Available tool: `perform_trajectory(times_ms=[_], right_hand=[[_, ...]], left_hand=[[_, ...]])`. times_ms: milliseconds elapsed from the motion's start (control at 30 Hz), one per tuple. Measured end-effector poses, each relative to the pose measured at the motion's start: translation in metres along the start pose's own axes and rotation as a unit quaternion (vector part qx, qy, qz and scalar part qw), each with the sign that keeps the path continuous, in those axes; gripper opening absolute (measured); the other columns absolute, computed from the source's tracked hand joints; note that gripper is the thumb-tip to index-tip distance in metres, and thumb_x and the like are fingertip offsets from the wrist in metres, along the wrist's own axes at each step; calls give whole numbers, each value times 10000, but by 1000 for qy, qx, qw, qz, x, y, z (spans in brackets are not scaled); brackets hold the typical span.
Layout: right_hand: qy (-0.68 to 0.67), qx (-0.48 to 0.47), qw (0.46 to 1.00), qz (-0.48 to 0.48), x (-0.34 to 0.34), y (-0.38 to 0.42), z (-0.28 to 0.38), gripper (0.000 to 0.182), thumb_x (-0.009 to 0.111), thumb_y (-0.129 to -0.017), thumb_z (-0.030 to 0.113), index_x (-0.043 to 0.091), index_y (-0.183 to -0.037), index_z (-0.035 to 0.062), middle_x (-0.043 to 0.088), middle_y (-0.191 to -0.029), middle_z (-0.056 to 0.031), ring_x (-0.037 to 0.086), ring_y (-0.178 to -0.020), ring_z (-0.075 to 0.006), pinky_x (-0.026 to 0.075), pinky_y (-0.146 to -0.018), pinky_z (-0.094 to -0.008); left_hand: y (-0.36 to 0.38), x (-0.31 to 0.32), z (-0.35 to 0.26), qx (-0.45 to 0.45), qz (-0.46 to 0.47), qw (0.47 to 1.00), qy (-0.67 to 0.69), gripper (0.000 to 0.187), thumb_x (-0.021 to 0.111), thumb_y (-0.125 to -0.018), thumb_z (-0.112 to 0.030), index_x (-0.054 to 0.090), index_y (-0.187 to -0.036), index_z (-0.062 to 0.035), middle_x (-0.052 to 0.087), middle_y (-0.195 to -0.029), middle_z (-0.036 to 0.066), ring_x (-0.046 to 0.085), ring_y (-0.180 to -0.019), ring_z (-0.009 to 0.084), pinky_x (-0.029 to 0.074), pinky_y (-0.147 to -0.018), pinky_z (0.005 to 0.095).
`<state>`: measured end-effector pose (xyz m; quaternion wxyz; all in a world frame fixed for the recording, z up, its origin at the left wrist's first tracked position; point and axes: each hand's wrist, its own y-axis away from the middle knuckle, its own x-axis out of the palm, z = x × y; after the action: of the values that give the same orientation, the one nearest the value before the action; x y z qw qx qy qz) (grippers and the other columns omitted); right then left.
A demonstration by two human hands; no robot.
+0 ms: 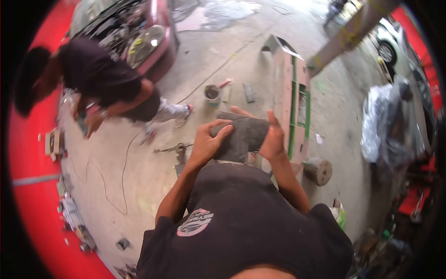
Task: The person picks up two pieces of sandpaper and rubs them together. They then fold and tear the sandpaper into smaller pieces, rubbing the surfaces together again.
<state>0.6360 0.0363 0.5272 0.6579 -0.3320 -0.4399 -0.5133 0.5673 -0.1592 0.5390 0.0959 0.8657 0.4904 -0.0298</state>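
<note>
In front of my chest I hold dark grey sandpaper [239,139], which looks like overlapping or folded sheets. My left hand [204,144] pinches its left side, with the thumb on top. My right hand [274,139] grips the right edge, thumb up and fingers partly hidden behind the sheet. Just beyond my right hand lies a long pinkish car bumper [279,88] with green edges. On the floor past my hands are a small bucket [212,95] of dark liquid and a flat grey piece [249,93].
A co-worker [102,74] bends forward at the left, beside a red car [160,51] with its engine bay exposed. A cylindrical block [318,171] sits right of my arm. Plastic-wrapped parts [383,125] stand farther right. A thin cable [125,181] runs across the floor.
</note>
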Motion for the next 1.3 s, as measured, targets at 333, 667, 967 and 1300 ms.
perform_trajectory(times_ms=[333,667,967,1300], right_hand=[[-102,12,991,83,-6,1,-11,1123,524,-963,778,163,-1682,-6,496,-1568,-235,561,-1400,-318,437,-1189,-460],[-16,-26,995,95,15,-11,-2,1283,491,-879,901,116,-1673,-34,334,-1671,-269,434,-1509,-348,364,-1246,-477],[14,-106,994,7,37,-19,-2,1116,355,-959,830,247,-1634,-53,329,-1661,-301,418,-1491,-479,361,-1231,-566],[-1,-97,994,-55,37,-30,-7,920,337,-1003,751,447,-1509,-9,512,-1501,-345,541,-1380,-446,431,-1169,-523]], left_hand=[[4,14,-25,14,12,999,-31,202,800,-954,-147,790,-1055,28,786,-898,72,684,-805,88,548,-725,271],[3,19,-41,59,27,998,-20,152,759,-970,-93,773,-1055,31,776,-862,95,684,-805,101,538,-751,282],[13,15,-47,142,13,987,-76,118,748,-953,-37,767,-1039,42,796,-892,115,721,-800,123,565,-769,317],[19,15,-50,158,28,985,-68,120,753,-945,-36,775,-1040,34,789,-884,136,736,-804,135,565,-749,296]])
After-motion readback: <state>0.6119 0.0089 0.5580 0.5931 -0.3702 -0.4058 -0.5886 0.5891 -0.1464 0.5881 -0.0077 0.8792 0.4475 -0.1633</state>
